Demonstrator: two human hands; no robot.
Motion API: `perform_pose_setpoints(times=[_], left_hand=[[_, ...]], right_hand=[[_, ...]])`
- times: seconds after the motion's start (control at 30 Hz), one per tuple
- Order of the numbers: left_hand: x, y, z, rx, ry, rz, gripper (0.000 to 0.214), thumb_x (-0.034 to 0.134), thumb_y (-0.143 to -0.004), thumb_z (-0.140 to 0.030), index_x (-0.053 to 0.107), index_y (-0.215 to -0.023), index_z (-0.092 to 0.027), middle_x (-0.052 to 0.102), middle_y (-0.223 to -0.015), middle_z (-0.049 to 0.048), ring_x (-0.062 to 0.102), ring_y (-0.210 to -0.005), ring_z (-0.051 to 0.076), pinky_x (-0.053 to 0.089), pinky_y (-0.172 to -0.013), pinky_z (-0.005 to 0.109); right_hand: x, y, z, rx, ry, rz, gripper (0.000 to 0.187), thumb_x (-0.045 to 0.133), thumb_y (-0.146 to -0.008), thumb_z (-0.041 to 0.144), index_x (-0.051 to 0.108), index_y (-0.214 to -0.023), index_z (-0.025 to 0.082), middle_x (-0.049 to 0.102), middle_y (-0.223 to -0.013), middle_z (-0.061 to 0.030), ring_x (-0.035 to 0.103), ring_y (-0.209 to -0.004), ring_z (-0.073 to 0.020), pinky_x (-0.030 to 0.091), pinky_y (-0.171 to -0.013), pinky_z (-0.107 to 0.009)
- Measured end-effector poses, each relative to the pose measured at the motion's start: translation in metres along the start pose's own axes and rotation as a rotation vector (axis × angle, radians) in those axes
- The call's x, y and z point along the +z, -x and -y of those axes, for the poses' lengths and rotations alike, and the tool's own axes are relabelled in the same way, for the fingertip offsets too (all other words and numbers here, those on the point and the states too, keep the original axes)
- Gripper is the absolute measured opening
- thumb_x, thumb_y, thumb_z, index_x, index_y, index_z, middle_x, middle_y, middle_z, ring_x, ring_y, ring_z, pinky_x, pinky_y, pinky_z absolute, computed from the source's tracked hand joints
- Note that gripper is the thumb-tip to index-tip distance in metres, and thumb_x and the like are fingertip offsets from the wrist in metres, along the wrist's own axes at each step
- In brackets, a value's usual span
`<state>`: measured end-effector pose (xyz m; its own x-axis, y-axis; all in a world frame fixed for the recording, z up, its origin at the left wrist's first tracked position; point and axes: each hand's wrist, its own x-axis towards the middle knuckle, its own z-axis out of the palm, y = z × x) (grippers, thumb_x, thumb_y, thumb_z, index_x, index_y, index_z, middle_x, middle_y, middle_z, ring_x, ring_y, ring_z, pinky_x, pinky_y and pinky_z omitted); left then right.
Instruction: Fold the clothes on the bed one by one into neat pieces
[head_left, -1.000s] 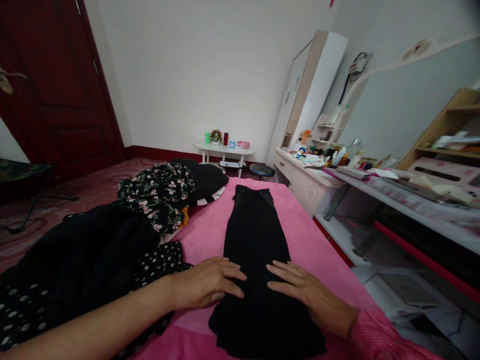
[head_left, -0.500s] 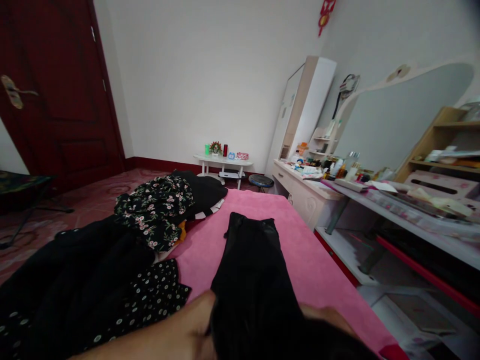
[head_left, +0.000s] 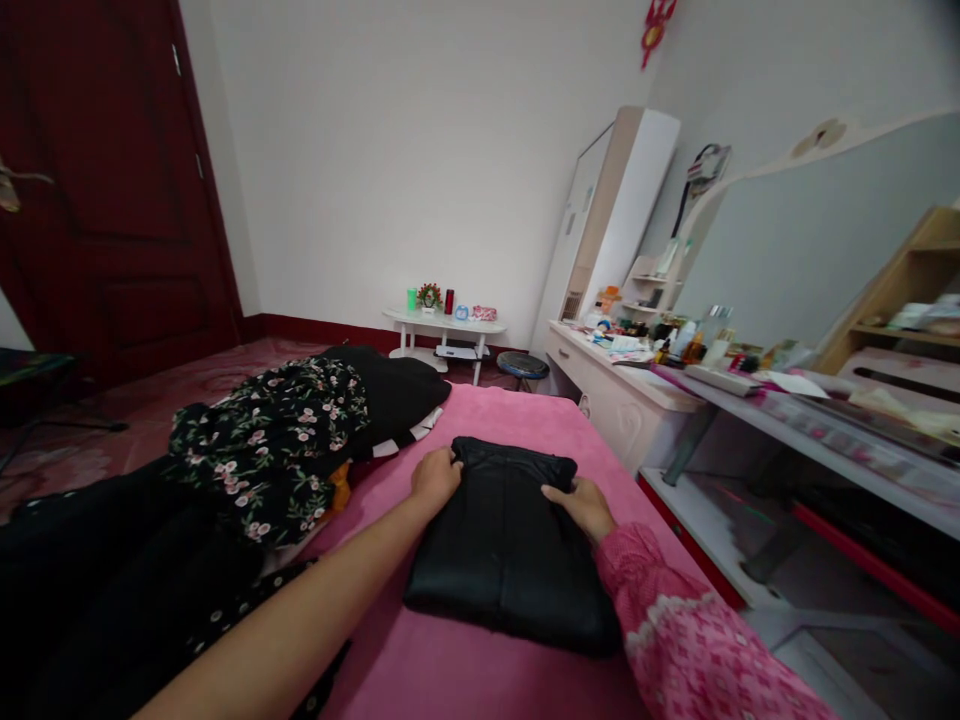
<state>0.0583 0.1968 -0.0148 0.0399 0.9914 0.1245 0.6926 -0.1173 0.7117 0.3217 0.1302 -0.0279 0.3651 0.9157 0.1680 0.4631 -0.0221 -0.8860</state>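
A black garment (head_left: 510, 540) lies folded in half on the pink bed cover (head_left: 600, 440). My left hand (head_left: 435, 478) grips its far left corner with the fingers curled over the edge. My right hand (head_left: 581, 505), in a pink patterned sleeve, holds the far right corner the same way. Both hands rest at the garment's far edge, pressing it onto the bed.
A pile of dark clothes lies to the left: a floral piece (head_left: 277, 440), a plain black one (head_left: 397, 390) and a dotted one. A cluttered white dresser (head_left: 622, 375) and shelves stand to the right. A small white table (head_left: 442, 325) stands by the far wall.
The garment lay stretched out long with both hands flat on its middle. Its near end was lifted and carried over to the far end, so it is now folded in half.
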Motion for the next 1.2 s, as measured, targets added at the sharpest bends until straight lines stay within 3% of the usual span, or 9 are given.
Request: perform_pose_setpoints(times=[0.23, 0.47, 0.8, 1.0, 1.2], left_hand=[[0.001, -0.013, 0.022, -0.035, -0.099, -0.019, 0.017, 0.055, -0.082, -0.027, 0.062, -0.071, -0.016, 0.069, -0.084, 0.0128, 0.065, -0.089, 0.027, 0.045, -0.074, 0.031], [0.008, 0.010, 0.032, 0.000, -0.090, -0.106, 0.018, 0.047, -0.088, -0.027, 0.062, -0.090, -0.017, 0.070, -0.093, 0.0098, 0.064, -0.092, 0.024, 0.045, -0.077, 0.029], [0.007, 0.013, 0.035, 0.122, -0.023, -0.071, 0.026, 0.044, -0.092, -0.027, 0.065, -0.102, -0.015, 0.070, -0.102, 0.0093, 0.063, -0.096, 0.022, 0.045, -0.082, 0.028], [0.002, 0.019, 0.037, 0.189, 0.080, -0.012, 0.034, 0.044, -0.092, -0.038, 0.064, -0.107, -0.015, 0.068, -0.107, 0.0072, 0.062, -0.099, 0.022, 0.045, -0.087, 0.029], [0.002, 0.023, 0.029, 0.121, 0.148, -0.025, 0.037, 0.048, -0.089, -0.042, 0.064, -0.109, -0.015, 0.069, -0.105, 0.0069, 0.064, -0.092, 0.022, 0.048, -0.083, 0.029]], right_hand=[[-0.005, -0.008, -0.015, 0.088, 0.079, -0.068, 0.026, 0.064, -0.065, 0.044, 0.062, -0.059, 0.018, 0.060, -0.049, -0.0002, 0.058, -0.048, -0.0175, 0.044, -0.048, -0.027], [0.006, 0.000, -0.029, 0.022, 0.120, -0.214, 0.045, 0.054, -0.072, 0.059, 0.063, -0.087, 0.017, 0.070, -0.089, -0.0106, 0.065, -0.086, -0.0252, 0.049, -0.079, -0.037], [0.009, 0.010, -0.028, -0.044, 0.003, -0.163, 0.053, 0.050, -0.074, 0.065, 0.062, -0.092, 0.017, 0.070, -0.092, -0.0108, 0.065, -0.088, -0.0249, 0.050, -0.080, -0.037], [0.008, 0.020, -0.029, -0.025, -0.125, -0.135, 0.051, 0.058, -0.072, 0.063, 0.061, -0.092, 0.016, 0.069, -0.092, -0.0102, 0.064, -0.087, -0.0243, 0.050, -0.084, -0.038], [0.004, 0.024, -0.024, 0.045, -0.220, -0.139, 0.053, 0.061, -0.070, 0.062, 0.059, -0.097, 0.016, 0.068, -0.097, -0.0113, 0.063, -0.094, -0.0248, 0.049, -0.089, -0.040]])
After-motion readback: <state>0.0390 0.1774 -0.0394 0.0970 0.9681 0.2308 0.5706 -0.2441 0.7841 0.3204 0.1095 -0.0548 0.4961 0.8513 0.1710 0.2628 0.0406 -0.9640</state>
